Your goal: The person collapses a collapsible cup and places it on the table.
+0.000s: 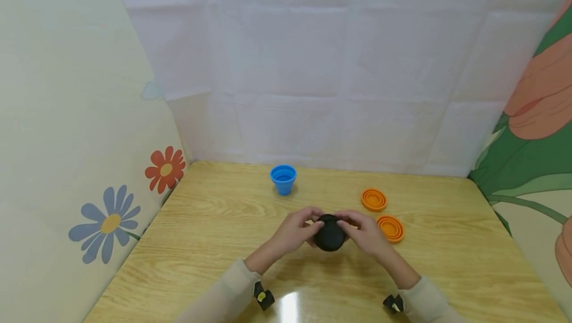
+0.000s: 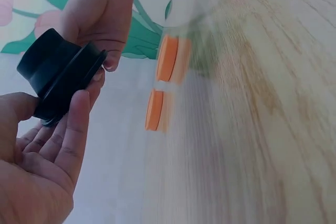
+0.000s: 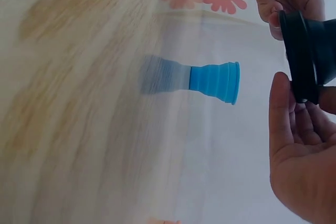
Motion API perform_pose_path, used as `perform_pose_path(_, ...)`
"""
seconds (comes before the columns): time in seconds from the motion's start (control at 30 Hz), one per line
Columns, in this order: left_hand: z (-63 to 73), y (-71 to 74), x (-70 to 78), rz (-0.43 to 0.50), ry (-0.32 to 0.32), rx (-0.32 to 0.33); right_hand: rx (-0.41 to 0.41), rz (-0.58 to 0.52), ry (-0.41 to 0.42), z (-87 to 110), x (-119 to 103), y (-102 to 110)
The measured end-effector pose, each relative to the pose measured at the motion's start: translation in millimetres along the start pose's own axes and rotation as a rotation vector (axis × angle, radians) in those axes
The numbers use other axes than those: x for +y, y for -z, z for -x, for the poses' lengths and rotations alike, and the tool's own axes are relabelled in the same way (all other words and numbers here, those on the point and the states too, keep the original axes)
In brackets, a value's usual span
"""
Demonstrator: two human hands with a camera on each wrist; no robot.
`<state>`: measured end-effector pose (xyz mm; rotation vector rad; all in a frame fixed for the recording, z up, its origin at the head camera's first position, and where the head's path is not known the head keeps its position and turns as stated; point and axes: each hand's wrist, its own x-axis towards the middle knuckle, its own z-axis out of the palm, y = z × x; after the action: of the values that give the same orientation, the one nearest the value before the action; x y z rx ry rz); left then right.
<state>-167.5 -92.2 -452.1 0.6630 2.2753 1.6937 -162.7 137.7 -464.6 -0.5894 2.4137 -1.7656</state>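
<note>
A black collapsible cup (image 1: 329,233) is held above the table between both hands, partly folded, its narrow base up and its wide rim toward the table. My left hand (image 1: 296,229) grips its left side, thumb near the base and fingers along the rim. The right hand (image 1: 364,231) holds the opposite side the same way. In the left wrist view the stepped wall of the black cup (image 2: 58,74) shows between the fingers. The right wrist view shows its thick rim (image 3: 298,56). Just beyond the right hand lie two flat-folded orange collapsible cups (image 1: 391,228).
A blue collapsible cup (image 1: 283,180), unfolded and upright, stands toward the back of the wooden table (image 1: 205,223). The farther orange cup (image 1: 373,200) lies slightly left of the nearer one. A white cloth (image 1: 286,64) hangs behind the table, and flower-patterned walls flank it.
</note>
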Motion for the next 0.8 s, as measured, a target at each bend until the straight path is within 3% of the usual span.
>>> perform_pose_path(0.13,0.2,1.7,-1.8,0.013,0.001,0.007,-0.035,-0.109,-0.036,0.1,3.1,2.2)
perform_pose_path(0.33,1.6,2.6,-3.2,0.037,-0.005,-0.001,-0.107,-0.176,-0.026,1.3,3.2,6.6)
perform_pose_path(0.47,1.4,5.4,-4.0,0.068,0.020,-0.067,-0.168,-0.203,-0.016,3.8,1.7,9.5)
perform_pose_path(0.63,2.1,12.2,-6.6,0.080,0.101,-0.168,-0.209,-0.171,-0.064,4.9,1.6,10.9)
perform_pose_path(0.8,1.6,14.7,-6.6,0.051,0.128,-0.200,-0.223,-0.116,-0.093,4.7,2.7,11.7)
